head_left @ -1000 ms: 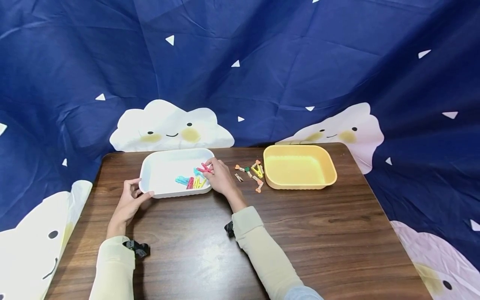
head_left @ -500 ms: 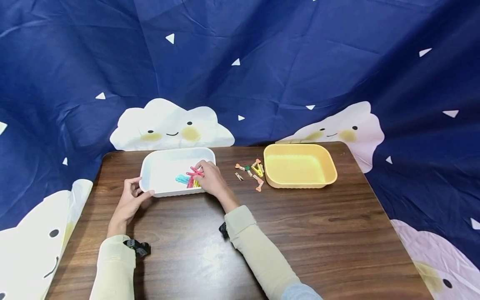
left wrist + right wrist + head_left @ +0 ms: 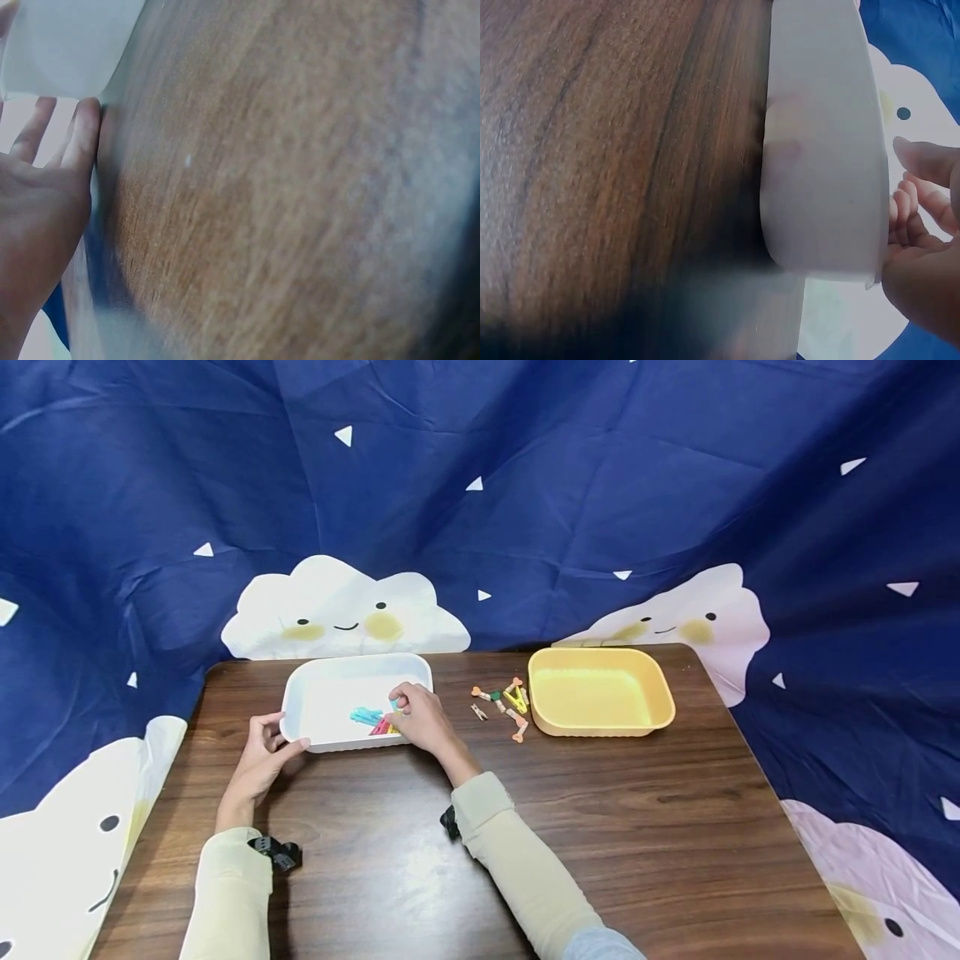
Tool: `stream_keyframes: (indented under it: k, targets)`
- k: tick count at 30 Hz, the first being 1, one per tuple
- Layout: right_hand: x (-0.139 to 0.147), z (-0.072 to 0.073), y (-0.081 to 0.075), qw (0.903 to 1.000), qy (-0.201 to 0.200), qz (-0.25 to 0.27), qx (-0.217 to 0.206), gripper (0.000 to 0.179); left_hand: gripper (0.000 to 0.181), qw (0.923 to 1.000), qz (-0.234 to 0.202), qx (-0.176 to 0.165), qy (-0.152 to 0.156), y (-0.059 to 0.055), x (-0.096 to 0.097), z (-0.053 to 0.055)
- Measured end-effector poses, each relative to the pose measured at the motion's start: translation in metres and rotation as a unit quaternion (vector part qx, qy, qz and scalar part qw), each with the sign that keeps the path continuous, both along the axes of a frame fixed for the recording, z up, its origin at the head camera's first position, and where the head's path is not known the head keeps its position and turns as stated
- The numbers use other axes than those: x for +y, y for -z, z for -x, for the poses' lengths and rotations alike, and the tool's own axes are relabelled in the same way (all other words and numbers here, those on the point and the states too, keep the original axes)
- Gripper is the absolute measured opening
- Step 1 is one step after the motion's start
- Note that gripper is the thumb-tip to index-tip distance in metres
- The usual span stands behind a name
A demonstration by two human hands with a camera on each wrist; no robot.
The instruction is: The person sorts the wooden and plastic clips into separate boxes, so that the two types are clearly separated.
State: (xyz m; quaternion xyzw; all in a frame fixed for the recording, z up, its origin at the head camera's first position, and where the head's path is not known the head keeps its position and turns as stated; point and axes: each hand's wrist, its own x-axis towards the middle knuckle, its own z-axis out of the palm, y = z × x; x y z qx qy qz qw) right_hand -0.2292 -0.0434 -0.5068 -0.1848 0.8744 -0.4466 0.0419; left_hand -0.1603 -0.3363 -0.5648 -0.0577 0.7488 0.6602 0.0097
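Note:
A white plastic tray [image 3: 300, 702] sits toward the back left of the table. My left hand [image 3: 258, 764] holds its front left corner, thumb along the front wall and fingers at the left side. In the left wrist view, the fingertips [image 3: 88, 112] meet the tray wall. My right hand [image 3: 426, 722] reaches over the tray's front right rim, thumb and forefinger apart, with no clothespin visible between them. Beneath its fingers lie blue clothespins [image 3: 365, 716], red clothespins [image 3: 381, 726] and partly hidden yellow ones. In the right wrist view, the tray wall hides what lies inside.
To the right stands a yellow plastic basin [image 3: 600, 727]. Between the two containers, several small wooden clothespins [image 3: 478, 712], some with coloured tops, and a yellow clothespin [image 3: 515, 698] lie on the brown table [image 3: 637, 827]. A dark blue curtain hangs behind.
My right hand has moved left over the tray with a red clothespin and let it go among the others. My left hand has stayed at the tray's corner.

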Motion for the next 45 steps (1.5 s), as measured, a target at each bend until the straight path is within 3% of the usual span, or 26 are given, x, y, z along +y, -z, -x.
stream_keyframes:
  k: [7,15,24,33,45]
  targets:
    - [0.009,0.001,0.002,0.9978,0.023,0.062,0.002,0.026,0.061,1.0000,0.003,0.003,0.002,0.000,0.001,-0.001]
    - [0.036,0.006,0.005,0.9928,0.087,0.081,0.013,0.019,0.058,0.9999,-0.004,0.009,0.000,0.000,0.002,-0.003]
    - [0.075,0.019,0.015,0.9822,0.184,0.036,-0.008,0.026,0.059,0.9996,-0.018,0.018,0.010,-0.002,0.002,-0.002]
    - [0.100,0.023,0.022,0.9660,0.258,0.016,-0.009,0.030,0.057,0.9994,-0.017,0.026,0.014,0.001,0.001,-0.002]
    - [0.106,0.023,0.028,0.9543,0.288,-0.076,-0.030,0.041,0.055,0.9993,-0.022,0.026,0.017,0.002,0.001,-0.001]
